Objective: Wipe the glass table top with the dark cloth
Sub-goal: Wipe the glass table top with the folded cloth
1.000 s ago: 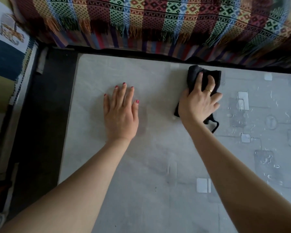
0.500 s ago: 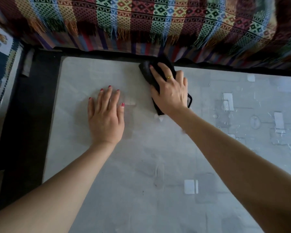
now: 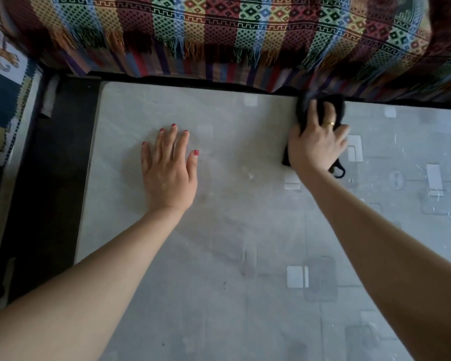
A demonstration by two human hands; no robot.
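The glass table top (image 3: 219, 256) fills the middle of the view, pale grey with faint reflections and smears. My right hand (image 3: 317, 144) presses the dark cloth (image 3: 336, 106) flat against the glass at the far edge, right of centre; the cloth shows above the fingers and below the wrist, with a loop trailing at the lower right. My left hand (image 3: 169, 170) lies flat on the glass to the left, fingers spread, holding nothing.
A sofa draped with a colourful patterned, fringed throw (image 3: 232, 35) runs along the table's far edge. A dark floor strip (image 3: 44, 178) borders the table's left side, with a patterned rug (image 3: 3, 87) beyond it. Pale square reflections dot the right part of the glass.
My right hand has swept the cloth left along the far edge and then back to the right. My left hand has stayed flat on the glass.
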